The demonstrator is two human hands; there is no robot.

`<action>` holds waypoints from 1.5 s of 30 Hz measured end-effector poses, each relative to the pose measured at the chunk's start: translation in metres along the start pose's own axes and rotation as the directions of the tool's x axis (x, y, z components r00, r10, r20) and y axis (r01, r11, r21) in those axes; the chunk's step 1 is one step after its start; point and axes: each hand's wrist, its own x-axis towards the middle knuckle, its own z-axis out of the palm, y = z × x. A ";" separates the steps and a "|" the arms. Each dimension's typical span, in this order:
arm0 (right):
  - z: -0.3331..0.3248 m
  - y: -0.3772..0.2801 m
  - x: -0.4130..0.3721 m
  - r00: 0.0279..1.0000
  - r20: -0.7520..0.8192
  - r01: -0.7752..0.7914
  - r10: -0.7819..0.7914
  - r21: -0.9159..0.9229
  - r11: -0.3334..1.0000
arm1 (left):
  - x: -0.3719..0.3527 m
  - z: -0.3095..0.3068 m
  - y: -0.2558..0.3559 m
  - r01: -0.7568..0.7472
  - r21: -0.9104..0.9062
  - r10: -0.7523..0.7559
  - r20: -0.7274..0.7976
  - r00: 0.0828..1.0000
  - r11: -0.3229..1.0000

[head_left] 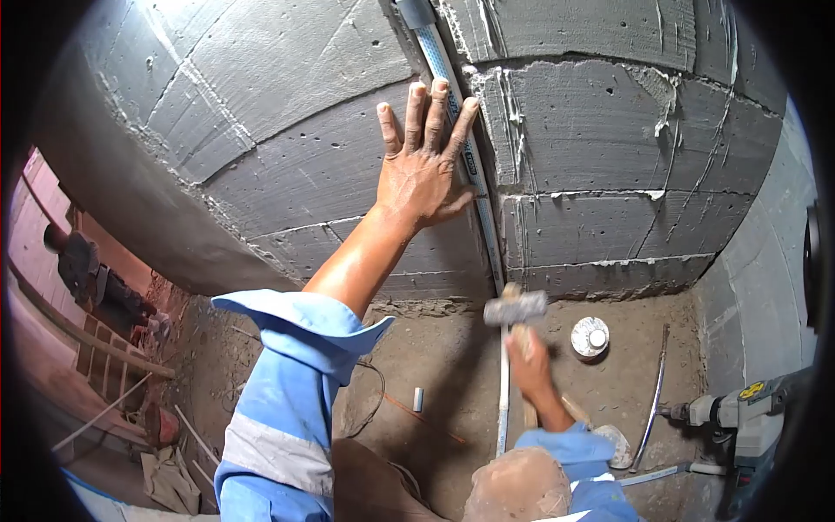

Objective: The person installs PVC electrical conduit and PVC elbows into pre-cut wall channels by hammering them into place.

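My left hand (424, 165) lies with fingers spread against the grey block wall, its fingertips and thumb over a white and blue pipe (472, 161) set in a vertical groove. Lower right of it, my right hand (528, 358) is wrapped round the handle of a hammer (516, 308), close beneath the head. The hammer head is slightly blurred, near the foot of the wall and in front of the pipe's lower stretch. Below the hammer, a pale pipe length (504, 391) runs down over the floor.
A round white container (591, 337) stands right of the hammer. Further right are a curved metal rod (652, 400) and a power drill (748, 418). A short pipe piece (418, 399) lies on the dirt floor. At far left, another person (91, 278) is beside a wooden ladder (109, 352).
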 end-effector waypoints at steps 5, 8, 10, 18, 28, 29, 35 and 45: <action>0.021 0.075 -0.095 0.725 0.432 -0.525 0.536 -0.158 0.837 | 0.000 -0.001 0.003 0.020 0.037 -0.022 0.044 0.999 0.999; 0.040 0.102 -0.128 0.506 0.686 -0.721 0.523 0.004 0.693 | 0.002 0.017 0.007 0.061 0.425 -0.041 -0.057 0.998 0.903; 0.052 0.120 -0.148 0.465 0.653 -0.789 0.598 -0.001 0.615 | 0.003 0.010 0.010 0.055 0.275 -0.047 -0.034 0.998 0.960; 0.058 0.126 -0.165 0.526 0.631 -0.723 0.571 -0.023 0.691 | -0.044 -0.080 -0.026 -0.084 -0.356 0.145 0.147 0.978 0.931; 0.056 0.173 -0.169 0.572 0.630 -0.546 0.525 -0.184 0.817 | -0.166 -0.230 -0.233 0.821 0.133 -0.831 0.143 0.538 0.555; 0.059 0.182 -0.171 0.584 0.629 -0.516 0.513 -0.200 0.833 | -0.178 -0.244 -0.254 0.826 0.208 -0.849 0.059 0.525 0.524; 0.050 0.214 -0.180 0.669 0.575 -0.358 0.471 -0.306 0.882 | -0.203 -0.319 -0.299 0.877 0.306 -0.923 0.016 0.385 0.372; -0.018 -0.086 0.004 0.740 0.412 0.629 -0.532 -0.142 0.765 | -0.136 -0.276 -0.080 0.587 -0.256 -0.424 0.483 0.766 0.768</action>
